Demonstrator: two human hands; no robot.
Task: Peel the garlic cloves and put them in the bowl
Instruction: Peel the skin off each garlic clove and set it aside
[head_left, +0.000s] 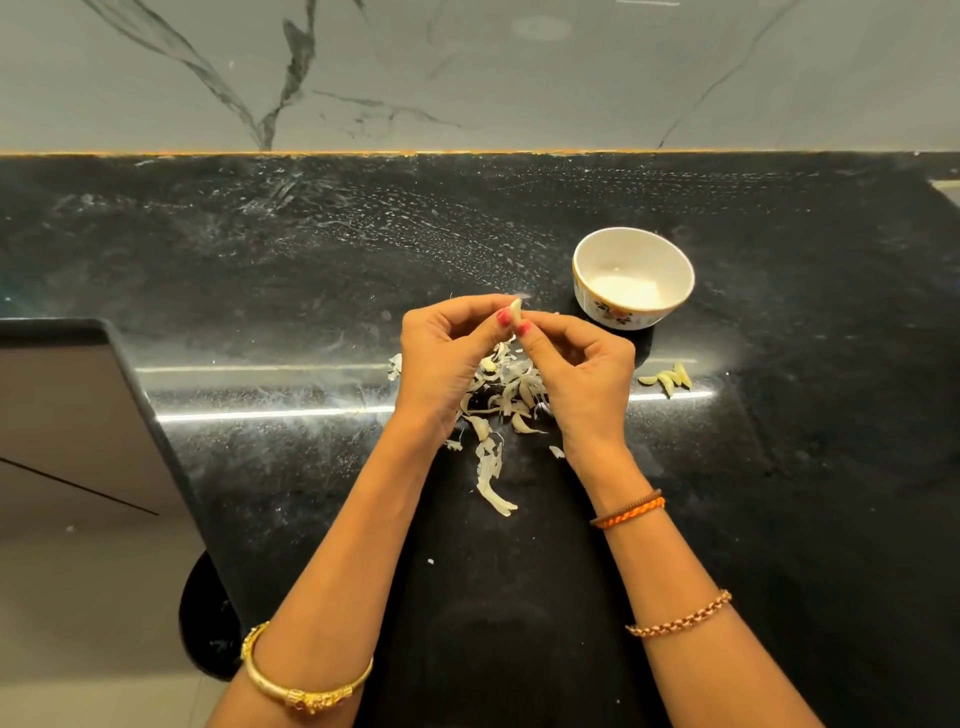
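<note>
**One clove between your fingertips, four waiting beside the bowl**

Two hands are meeting above the black speckled stone countertop (260, 291), and you are holding a single small, pale cream garlic clove (516, 313) between them. Your left hand (447, 353) is curling its fingers inward and pinching the clove from the left, a red-painted nail showing at its side. Your right hand (582, 364) is curling in the same way and pinching the clove's lower end from the right, another red nail pressing just under it. The clove is standing nearly upright, glossy and smooth on the side facing you; whether any skin is clinging to its far side, you cannot tell from here.

Under your hands a loose pile of thin, white papery garlic skins (498, 405) is lying on the countertop, with one long strip trailing towards you. A pale piece is resting on the pile just beside your left palm.

The small white ceramic bowl with a gold rim and a floral print (670, 270) is sitting just beyond your right hand, apart from it, and showing only its white inside. To the right of your right hand, a cluster of four yellowish peeled garlic cloves (667, 379) is lying on the countertop, near the bowl but outside it.
</note>
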